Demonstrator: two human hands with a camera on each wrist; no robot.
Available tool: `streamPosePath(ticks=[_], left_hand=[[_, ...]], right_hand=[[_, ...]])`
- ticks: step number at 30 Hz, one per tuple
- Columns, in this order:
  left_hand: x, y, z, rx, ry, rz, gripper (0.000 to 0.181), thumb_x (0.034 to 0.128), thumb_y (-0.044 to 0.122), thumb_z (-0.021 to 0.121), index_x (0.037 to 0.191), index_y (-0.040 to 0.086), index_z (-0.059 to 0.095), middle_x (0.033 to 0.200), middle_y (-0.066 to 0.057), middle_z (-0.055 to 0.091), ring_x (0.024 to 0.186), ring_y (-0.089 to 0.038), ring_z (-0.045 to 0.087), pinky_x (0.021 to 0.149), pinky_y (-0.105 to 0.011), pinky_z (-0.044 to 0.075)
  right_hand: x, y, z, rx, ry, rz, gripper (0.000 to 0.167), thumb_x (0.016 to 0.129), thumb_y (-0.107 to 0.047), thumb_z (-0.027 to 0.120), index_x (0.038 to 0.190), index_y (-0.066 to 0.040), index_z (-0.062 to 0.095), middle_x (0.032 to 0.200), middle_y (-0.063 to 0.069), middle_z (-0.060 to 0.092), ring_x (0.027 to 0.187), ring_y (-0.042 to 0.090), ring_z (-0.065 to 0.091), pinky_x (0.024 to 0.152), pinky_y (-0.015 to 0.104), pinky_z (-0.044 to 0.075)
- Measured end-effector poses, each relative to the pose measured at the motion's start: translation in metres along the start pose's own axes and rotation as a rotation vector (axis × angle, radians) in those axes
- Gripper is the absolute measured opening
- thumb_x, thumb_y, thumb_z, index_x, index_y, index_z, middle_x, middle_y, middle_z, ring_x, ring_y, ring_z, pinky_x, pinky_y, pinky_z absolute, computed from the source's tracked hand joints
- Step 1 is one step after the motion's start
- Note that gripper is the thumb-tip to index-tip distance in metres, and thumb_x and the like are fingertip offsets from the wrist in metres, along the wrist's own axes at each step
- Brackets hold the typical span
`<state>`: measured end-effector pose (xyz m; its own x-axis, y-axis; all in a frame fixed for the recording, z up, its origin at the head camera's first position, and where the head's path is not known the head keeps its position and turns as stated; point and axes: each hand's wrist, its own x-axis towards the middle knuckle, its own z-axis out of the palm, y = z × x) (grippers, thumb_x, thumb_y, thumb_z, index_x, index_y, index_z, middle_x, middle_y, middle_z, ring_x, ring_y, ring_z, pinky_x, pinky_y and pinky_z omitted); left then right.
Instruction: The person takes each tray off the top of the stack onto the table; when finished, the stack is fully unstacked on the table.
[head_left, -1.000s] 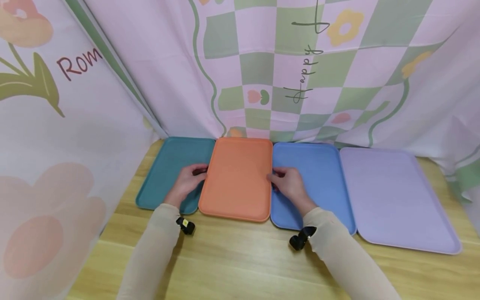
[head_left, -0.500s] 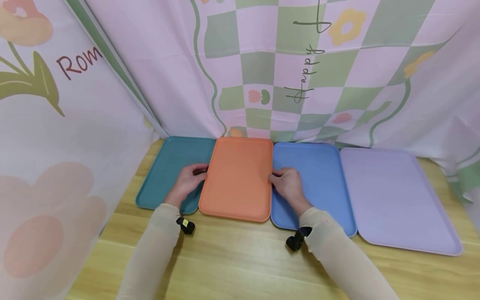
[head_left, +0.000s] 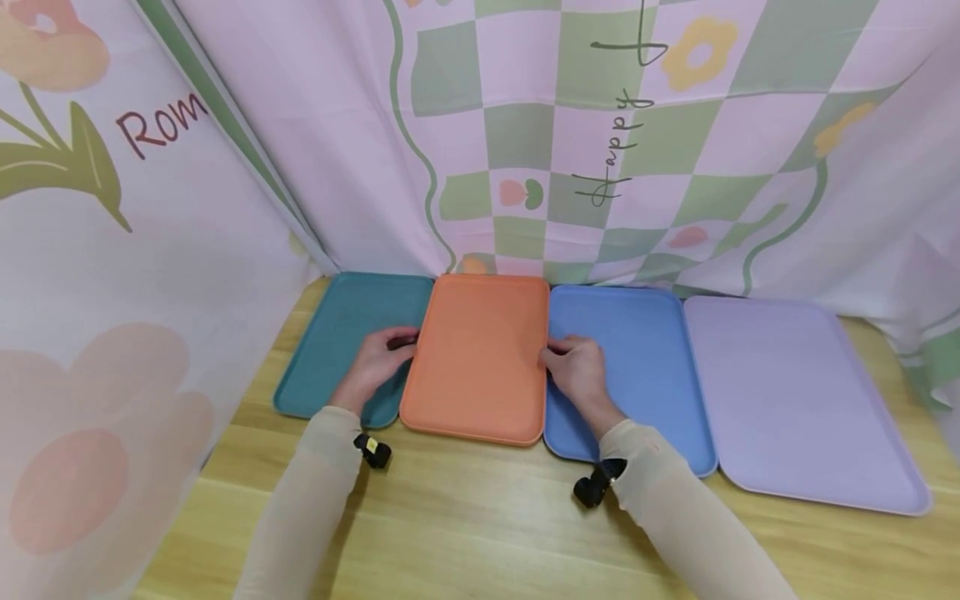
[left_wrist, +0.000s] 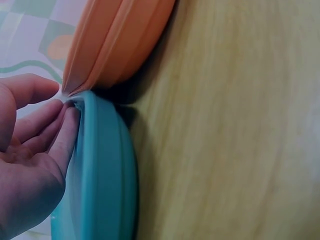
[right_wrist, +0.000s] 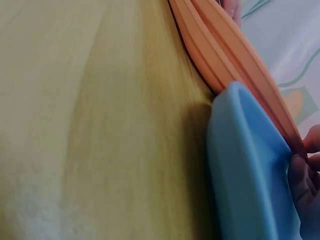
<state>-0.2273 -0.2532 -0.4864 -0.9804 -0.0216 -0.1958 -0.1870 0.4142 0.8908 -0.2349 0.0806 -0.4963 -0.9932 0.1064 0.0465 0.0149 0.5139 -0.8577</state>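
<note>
The orange tray (head_left: pixel 480 358) lies between a teal tray (head_left: pixel 341 354) on its left and a blue tray (head_left: pixel 641 358) on its right. My left hand (head_left: pixel 375 362) grips its left edge. In the left wrist view, one fingertip meets the orange rim (left_wrist: pixel 82 65) from above while other fingers reach below it, inside the teal rim. On the opposite side, my right hand (head_left: pixel 577 367) pinches the orange edge, over the blue tray. Two layered bands run along the orange side (right_wrist: pixel 235 55) in the right wrist view; I cannot tell whether two trays are stacked.
A larger lilac tray (head_left: pixel 802 400) ends the row at the right. Patterned cloth (head_left: pixel 517 133) hangs right behind the trays, and another cloth (head_left: pixel 187 275) closes off the left side. Wooden tabletop (head_left: pixel 465 517) stretches in front of the row.
My right hand has edged slightly against the orange tray's right side. The left hand keeps its hold, and the trays look the same apart from a slight view shift.
</note>
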Motion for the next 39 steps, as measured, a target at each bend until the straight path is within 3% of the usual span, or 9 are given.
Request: streamPosePath(ticks=[4, 11, 19, 26, 34, 39], left_hand=[[0.0, 0.0, 0.0, 0.007, 0.0, 0.005, 0.043, 0.1065, 0.013, 0.067, 0.147, 0.001, 0.064, 0.148, -0.022, 0.064, 0.138, -0.038, 0.059, 0.117, -0.052, 0.051], [-0.001, 0.002, -0.001, 0.01, -0.002, 0.01, 0.043, 0.1065, 0.011, 0.066, 0.148, 0.0, 0.063, 0.148, -0.023, 0.064, 0.139, -0.038, 0.058, 0.117, -0.053, 0.05], [-0.001, 0.001, -0.001, 0.001, -0.008, 0.016, 0.043, 0.1067, 0.01, 0.065, 0.148, -0.001, 0.063, 0.148, -0.023, 0.063, 0.139, -0.039, 0.058, 0.117, -0.053, 0.051], [-0.002, 0.001, 0.001, -0.014, -0.007, 0.017, 0.043, 0.1065, 0.008, 0.064, 0.148, -0.001, 0.062, 0.15, -0.023, 0.062, 0.14, -0.039, 0.058, 0.117, -0.053, 0.051], [0.0, -0.001, 0.002, 0.014, 0.008, 0.026, 0.043, 0.1063, 0.009, 0.064, 0.148, -0.001, 0.063, 0.148, -0.023, 0.064, 0.139, -0.038, 0.059, 0.116, -0.052, 0.052], [-0.001, -0.001, 0.002, 0.011, 0.016, 0.023, 0.042, 0.1057, 0.009, 0.065, 0.146, -0.001, 0.064, 0.147, -0.023, 0.065, 0.138, -0.038, 0.06, 0.115, -0.052, 0.053]], right_hand=[[-0.001, -0.003, -0.003, 0.039, 0.026, 0.003, 0.028, 0.088, -0.008, 0.07, 0.112, -0.004, 0.085, 0.107, 0.02, 0.082, 0.1, 0.035, 0.078, 0.072, 0.016, 0.051], [-0.002, -0.006, -0.009, 0.086, -0.011, 0.063, 0.029, 0.093, -0.012, 0.071, 0.119, -0.005, 0.083, 0.113, 0.019, 0.081, 0.105, 0.029, 0.079, 0.071, 0.011, 0.05], [-0.006, -0.008, -0.007, 0.197, -0.007, 0.096, 0.028, 0.099, -0.008, 0.07, 0.123, 0.0, 0.081, 0.117, 0.024, 0.079, 0.082, -0.001, 0.069, 0.072, 0.009, 0.052], [-0.007, -0.006, -0.011, 0.259, -0.001, 0.141, 0.03, 0.103, -0.006, 0.067, 0.129, 0.004, 0.076, 0.125, 0.029, 0.075, 0.094, 0.013, 0.074, 0.071, 0.009, 0.053], [-0.008, 0.0, -0.03, 0.272, -0.009, 0.124, 0.03, 0.103, -0.004, 0.067, 0.13, 0.004, 0.075, 0.126, 0.03, 0.074, 0.08, -0.009, 0.066, 0.071, 0.009, 0.056], [-0.01, 0.001, -0.045, 0.231, -0.051, 0.118, 0.031, 0.105, -0.008, 0.066, 0.133, 0.002, 0.074, 0.129, 0.029, 0.074, 0.092, 0.006, 0.074, 0.073, 0.012, 0.058]])
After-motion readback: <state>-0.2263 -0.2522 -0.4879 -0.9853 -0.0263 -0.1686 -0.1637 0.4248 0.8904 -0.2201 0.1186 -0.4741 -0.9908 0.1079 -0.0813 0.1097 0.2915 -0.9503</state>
